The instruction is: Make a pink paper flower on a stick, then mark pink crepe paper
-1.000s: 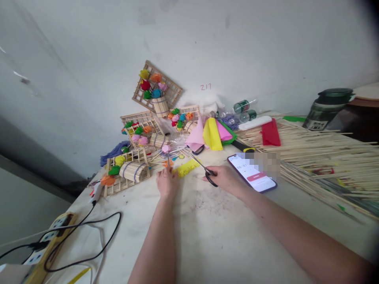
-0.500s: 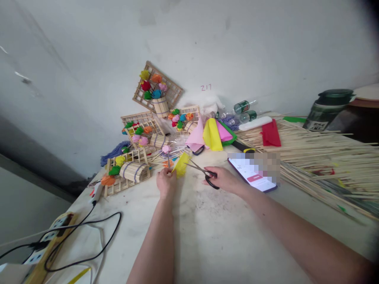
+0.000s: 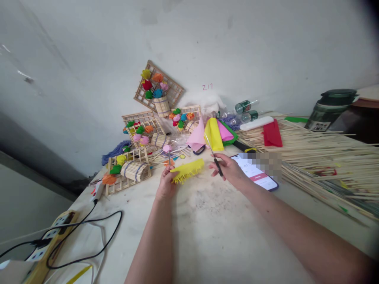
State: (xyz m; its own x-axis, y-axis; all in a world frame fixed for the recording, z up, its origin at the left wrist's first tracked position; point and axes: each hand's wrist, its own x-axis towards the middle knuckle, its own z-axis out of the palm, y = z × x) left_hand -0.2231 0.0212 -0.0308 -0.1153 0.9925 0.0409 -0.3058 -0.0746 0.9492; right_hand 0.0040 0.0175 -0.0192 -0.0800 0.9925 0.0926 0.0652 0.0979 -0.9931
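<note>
We have a fringed yellow paper strip [image 3: 189,167] pinched at its left end in our left hand [image 3: 166,186], its far end free and its cut fringe facing us. Our right hand [image 3: 232,171] grips the scissors [image 3: 218,167] by the handles; their blades point away from us, towards the folded yellow sheet [image 3: 218,142], apart from the strip. We cannot tell whether the blades are spread. A pink paper flower [image 3: 167,148] is just beyond our left fingertips, and the phone [image 3: 262,176] lies beside our right hand.

We judge this to be a handling pause in working the fringe, with no cut being made. Any further snip would call for a steady, fairly flat strip, blades square to its edge, and an uncut band left whole.
</note>
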